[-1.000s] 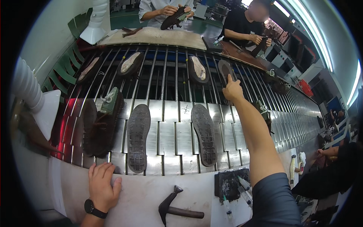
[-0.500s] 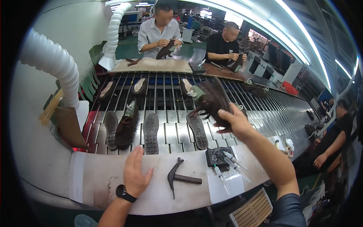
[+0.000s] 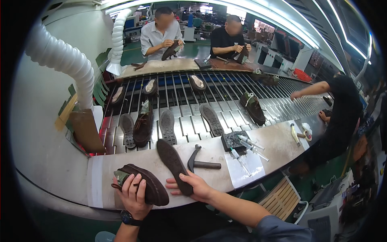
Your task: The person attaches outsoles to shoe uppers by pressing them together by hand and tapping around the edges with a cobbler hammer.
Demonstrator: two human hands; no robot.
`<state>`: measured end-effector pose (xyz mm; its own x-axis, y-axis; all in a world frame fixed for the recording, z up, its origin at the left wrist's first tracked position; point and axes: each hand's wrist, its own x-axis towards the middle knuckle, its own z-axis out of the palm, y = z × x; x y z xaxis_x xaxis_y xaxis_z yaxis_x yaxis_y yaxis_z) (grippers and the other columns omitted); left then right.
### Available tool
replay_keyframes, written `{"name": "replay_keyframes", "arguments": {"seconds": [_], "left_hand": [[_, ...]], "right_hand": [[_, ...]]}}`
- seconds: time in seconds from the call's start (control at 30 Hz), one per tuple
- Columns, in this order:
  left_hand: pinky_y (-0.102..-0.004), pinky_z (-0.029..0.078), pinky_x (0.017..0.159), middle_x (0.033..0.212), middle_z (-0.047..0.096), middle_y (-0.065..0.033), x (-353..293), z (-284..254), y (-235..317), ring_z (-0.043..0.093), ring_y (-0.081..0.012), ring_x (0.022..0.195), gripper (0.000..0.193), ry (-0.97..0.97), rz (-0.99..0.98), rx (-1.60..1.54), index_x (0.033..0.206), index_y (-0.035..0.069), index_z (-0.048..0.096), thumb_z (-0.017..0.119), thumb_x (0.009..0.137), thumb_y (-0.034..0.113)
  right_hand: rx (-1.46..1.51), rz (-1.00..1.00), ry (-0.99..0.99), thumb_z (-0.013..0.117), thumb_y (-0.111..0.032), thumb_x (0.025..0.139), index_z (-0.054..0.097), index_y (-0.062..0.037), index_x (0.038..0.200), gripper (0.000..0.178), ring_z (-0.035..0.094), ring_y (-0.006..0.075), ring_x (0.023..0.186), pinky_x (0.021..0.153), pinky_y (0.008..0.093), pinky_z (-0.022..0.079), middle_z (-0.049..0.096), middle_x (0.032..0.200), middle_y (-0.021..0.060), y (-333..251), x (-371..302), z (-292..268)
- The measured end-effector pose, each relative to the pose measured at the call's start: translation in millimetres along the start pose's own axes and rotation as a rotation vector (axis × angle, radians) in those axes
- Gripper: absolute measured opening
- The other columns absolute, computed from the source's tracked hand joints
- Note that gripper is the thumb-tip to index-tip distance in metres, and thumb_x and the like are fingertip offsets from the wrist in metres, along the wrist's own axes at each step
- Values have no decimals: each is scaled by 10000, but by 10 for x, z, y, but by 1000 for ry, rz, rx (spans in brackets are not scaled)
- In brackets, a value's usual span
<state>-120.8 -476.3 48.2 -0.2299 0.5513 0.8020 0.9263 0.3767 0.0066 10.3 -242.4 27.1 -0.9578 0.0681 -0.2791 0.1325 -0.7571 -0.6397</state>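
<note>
My left hand [image 3: 135, 195] grips a dark brown shoe [image 3: 155, 186] with a green lining, low over the near left part of the bench. Its fingers wrap over the shoe's side and laces. In my right hand [image 3: 198, 187] is a separate dark shoe sole [image 3: 170, 157], pinched at one end between thumb and fingers. The sole slants up and left, its other end near the conveyor's edge. Just right of it, a hammer [image 3: 206, 165] with a dark handle lies on the bench.
On the metal conveyor [image 3: 189, 125] sit several soles and shoes, among them a laced brown shoe [image 3: 252, 109]. Syringes [image 3: 252, 147] rest by a black block [image 3: 234, 141]. Two people work shoes across the line. At right, another person [image 3: 342, 105] reaches over the conveyor.
The brown shoe was in my right hand above the conveyor and is now in my left hand, which was empty. My right hand has come back toward me, holding a sole.
</note>
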Motion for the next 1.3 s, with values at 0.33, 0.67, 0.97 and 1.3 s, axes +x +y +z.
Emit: {"name": "replay_keyframes", "arguments": {"seconds": [0.33,0.67,0.97,1.3], "left_hand": [[-722,154,1306,1630,555,8,-343,-178,540,490,-210,1518,818,-558,218,-172,1477,285,649,895,697,309],[-410,567,1049,1425,626,-234,-2070,-1211,1125,688,-333,1239,443,-262,-1136,-234,1351,-26,652,765,934,70],[-461,567,1102,1386,713,-171,-4089,-2069,2585,702,-300,1243,669,245,-2788,-1409,1469,68,620,478,1124,623],[-561,447,1219,1581,542,-213,-3921,-2251,1839,568,-380,1414,706,-51,-2799,-1415,1618,57,456,394,1155,586]], "right_hand": [[-340,-365,227,599,-93,1098,586,31,1407,333,737,255,1176,989,406,627,703,1344,147,-184,-139,-290],[-402,-316,122,592,-120,1095,515,60,1474,427,712,343,1263,1054,460,604,649,1441,232,-176,-266,-246],[-467,-255,124,595,-145,1082,480,73,1508,492,721,347,1248,1052,468,608,642,1448,259,-216,-235,-157],[-516,-211,198,615,-135,1057,495,96,1491,506,731,329,1221,1068,459,594,649,1436,265,-239,-302,-77]]}}
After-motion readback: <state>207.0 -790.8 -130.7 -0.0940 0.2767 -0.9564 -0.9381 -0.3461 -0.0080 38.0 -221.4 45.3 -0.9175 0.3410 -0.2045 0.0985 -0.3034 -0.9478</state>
